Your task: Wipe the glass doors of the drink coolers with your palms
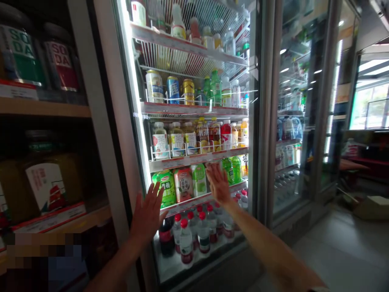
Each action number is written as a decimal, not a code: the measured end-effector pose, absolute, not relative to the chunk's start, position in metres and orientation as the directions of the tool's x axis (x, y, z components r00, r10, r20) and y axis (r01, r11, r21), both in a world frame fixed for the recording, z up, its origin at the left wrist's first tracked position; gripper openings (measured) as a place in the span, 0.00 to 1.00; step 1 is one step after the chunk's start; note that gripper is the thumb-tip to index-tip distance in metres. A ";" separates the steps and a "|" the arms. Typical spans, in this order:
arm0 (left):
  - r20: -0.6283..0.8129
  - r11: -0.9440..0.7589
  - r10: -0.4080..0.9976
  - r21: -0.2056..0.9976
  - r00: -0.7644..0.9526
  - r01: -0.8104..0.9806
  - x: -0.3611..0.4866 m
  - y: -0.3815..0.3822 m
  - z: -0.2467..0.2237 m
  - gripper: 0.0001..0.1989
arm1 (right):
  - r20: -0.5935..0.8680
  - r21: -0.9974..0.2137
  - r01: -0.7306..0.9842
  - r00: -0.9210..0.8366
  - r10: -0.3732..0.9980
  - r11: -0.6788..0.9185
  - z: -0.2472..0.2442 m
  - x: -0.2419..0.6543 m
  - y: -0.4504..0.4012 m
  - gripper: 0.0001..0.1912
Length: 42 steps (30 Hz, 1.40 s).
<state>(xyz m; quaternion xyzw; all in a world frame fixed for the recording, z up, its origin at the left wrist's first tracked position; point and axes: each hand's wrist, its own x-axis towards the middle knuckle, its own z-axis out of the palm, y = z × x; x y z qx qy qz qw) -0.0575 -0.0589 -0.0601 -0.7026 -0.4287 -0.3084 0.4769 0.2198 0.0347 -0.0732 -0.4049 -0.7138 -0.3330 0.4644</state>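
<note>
Little shows as finished: the green bottle [166,191], red bottle [183,184] and pale green bottle [199,180] stand in a row on the cooler shelf [194,202], lower centre of the frame, none gripped. The person's left hand [147,213] is empty, fingers spread, near the green one. The right hand [218,183] blurs before the row; whether it holds anything cannot be told. Its forearm partly blocks the red-capped bottles [186,243] below; soda bottles [23,54] stand upper left.
</note>
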 end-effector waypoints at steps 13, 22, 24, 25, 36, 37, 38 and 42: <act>0.855 -0.275 0.307 -0.341 0.418 0.899 -0.020 -0.031 -0.050 0.38 | 0.953 0.051 0.904 -0.171 0.250 0.424 -0.053 0.291 0.068 0.31; 0.850 -0.272 0.307 -0.352 0.428 0.895 -0.026 -0.034 -0.046 0.34 | 0.933 0.106 0.853 -0.263 0.244 0.511 -0.062 0.303 0.071 0.31; 0.865 -0.253 0.294 -0.340 0.407 0.906 -0.030 -0.035 -0.036 0.34 | 0.965 0.000 0.880 -0.125 0.230 0.476 -0.056 0.321 0.079 0.29; 0.876 -0.236 0.290 -0.325 0.386 0.916 -0.032 -0.034 -0.029 0.34 | 0.979 -0.090 0.887 -0.004 0.203 0.452 -0.048 0.332 0.086 0.28; 0.895 -0.205 0.296 -0.280 0.332 0.938 -0.041 -0.032 -0.004 0.35 | 0.868 0.294 0.757 -0.467 0.168 0.584 -0.031 0.252 0.059 0.33; 0.895 -0.204 0.295 -0.282 0.333 0.938 -0.043 -0.032 -0.004 0.35 | 0.872 0.288 0.766 -0.458 0.173 0.575 -0.030 0.261 0.060 0.33; 0.896 -0.202 0.295 -0.281 0.332 0.938 -0.045 -0.033 -0.005 0.35 | 0.914 0.217 0.807 -0.365 0.175 0.549 -0.025 0.273 0.064 0.32; 0.898 -0.203 0.294 -0.275 0.326 0.940 -0.049 -0.034 -0.006 0.35 | 0.973 -0.231 0.853 0.197 0.122 0.468 0.008 0.307 0.084 0.31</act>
